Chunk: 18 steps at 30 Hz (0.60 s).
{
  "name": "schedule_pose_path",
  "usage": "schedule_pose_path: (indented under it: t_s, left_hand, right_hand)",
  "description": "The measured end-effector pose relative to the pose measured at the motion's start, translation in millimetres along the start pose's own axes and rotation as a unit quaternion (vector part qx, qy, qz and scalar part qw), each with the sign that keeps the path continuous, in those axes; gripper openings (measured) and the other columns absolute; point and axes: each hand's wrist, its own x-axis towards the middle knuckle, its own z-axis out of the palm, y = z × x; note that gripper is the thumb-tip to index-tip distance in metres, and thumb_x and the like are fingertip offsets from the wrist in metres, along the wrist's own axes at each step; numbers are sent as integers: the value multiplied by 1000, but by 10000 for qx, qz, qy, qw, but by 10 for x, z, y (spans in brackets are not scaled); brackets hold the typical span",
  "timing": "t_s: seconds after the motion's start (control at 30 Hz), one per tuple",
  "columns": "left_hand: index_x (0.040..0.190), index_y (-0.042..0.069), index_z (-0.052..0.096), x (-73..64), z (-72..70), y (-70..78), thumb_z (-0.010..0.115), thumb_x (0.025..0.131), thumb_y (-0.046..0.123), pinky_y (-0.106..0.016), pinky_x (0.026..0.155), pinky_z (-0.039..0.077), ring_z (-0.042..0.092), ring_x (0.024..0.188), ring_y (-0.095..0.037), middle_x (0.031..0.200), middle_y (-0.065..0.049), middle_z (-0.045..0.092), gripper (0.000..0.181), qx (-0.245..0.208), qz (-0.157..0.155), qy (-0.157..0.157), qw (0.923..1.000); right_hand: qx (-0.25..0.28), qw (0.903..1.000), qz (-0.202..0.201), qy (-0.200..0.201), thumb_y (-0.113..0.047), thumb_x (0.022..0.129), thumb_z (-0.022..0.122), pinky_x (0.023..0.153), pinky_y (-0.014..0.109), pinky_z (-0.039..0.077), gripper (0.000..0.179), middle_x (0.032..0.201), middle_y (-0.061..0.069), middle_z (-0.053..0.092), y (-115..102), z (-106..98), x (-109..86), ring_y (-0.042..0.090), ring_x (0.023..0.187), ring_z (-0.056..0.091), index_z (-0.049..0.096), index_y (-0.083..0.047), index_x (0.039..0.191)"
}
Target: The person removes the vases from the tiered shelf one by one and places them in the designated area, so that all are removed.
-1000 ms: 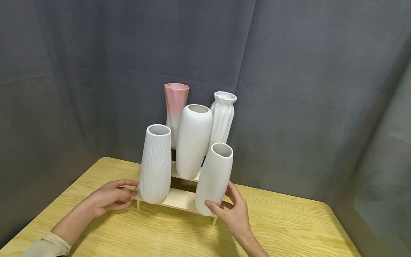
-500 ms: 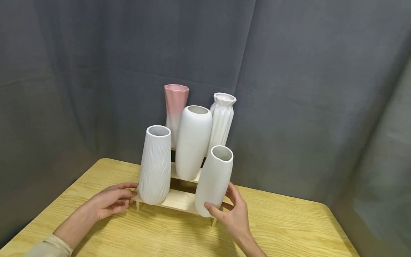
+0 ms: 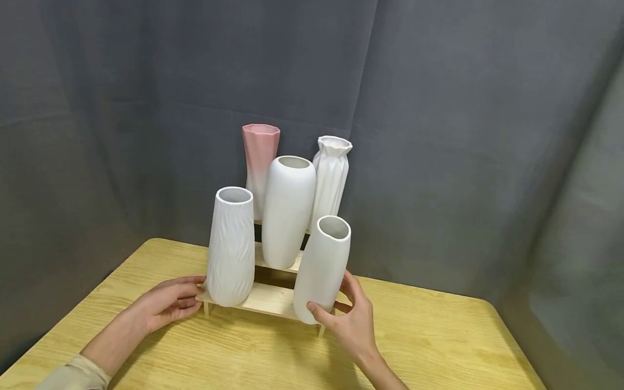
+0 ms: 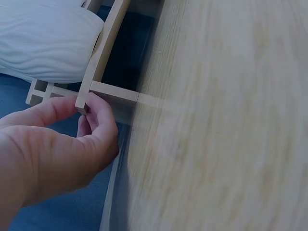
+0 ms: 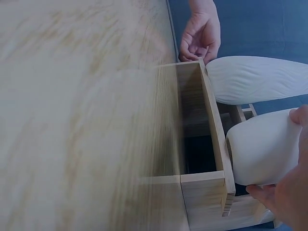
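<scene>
My left hand (image 3: pixel 168 304) pinches the left end of a stepped wooden stand (image 3: pixel 267 299) between thumb and fingers; the left wrist view shows its fingertips on the board's corner (image 4: pixel 83 98). With thumb and fingers my right hand (image 3: pixel 355 319) grips the lower part of a smooth white vase (image 3: pixel 323 265) at the right end of the bottom step. This vase leans a little to the right. A white vase with wavy ridges (image 3: pixel 231 249) stands at the left end of the same step, close to my left fingers.
A rounded white vase (image 3: pixel 288 211) stands on the middle step. Behind it, a pink-and-white vase (image 3: pixel 260 162) and a pleated white vase (image 3: pixel 331 181) stand on the top step. The stand rests on a wooden table (image 3: pixel 424 336), with grey curtains (image 3: pixel 439 135) behind.
The whole scene has shifted slightly left in the head view. The right vase has moved slightly rightward relative to the others. My left fingers have drawn closer together at the stand's end.
</scene>
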Motion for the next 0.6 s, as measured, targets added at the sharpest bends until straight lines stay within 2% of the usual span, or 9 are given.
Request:
schedule_pose_path:
  t_s: [0.27, 0.33, 0.5, 0.6]
  left_hand:
    - [152, -8, 30, -15, -19, -4, 60, 99, 1, -32, 89, 55, 62, 99, -19, 120, -16, 55, 62, 27, 3, -23, 10000]
    - [151, -7, 35, -20, -27, -11, 61, 99, 2, -32, 89, 55, 63, 99, -19, 119, -15, 57, 59, -8, -1, -37, 10000]
    - [142, 0, 49, -18, -53, -18, 60, 100, 2, -32, 90, 55, 63, 99, -18, 118, -13, 57, 43, -135, 13, -213, 9997]
    - [140, 2, 51, -14, -60, -5, 60, 100, 2, -32, 90, 55, 63, 100, -18, 119, -13, 57, 41, -172, -19, -253, 9995]
  right_hand:
    - [121, 9998, -4, 156, -2, 71, 92, 79, 46, 60, 77, 124, 5, 64, -369, -32, 14, 25, 109, 64, 59, -14, 138]
    - [84, 9998, -46, 190, -2, 71, 92, 79, 46, 60, 77, 125, 5, 64, -345, -56, 29, 24, 109, 64, 58, -13, 139]
    - [62, 9996, -137, 253, -7, 71, 94, 80, 46, 60, 81, 128, 2, 62, -176, -143, 86, 20, 112, 64, 57, -24, 141]
    - [83, 9991, -284, 310, -10, 72, 94, 79, 45, 60, 80, 129, 1, 62, -154, -201, 108, 20, 112, 63, 57, -26, 141]
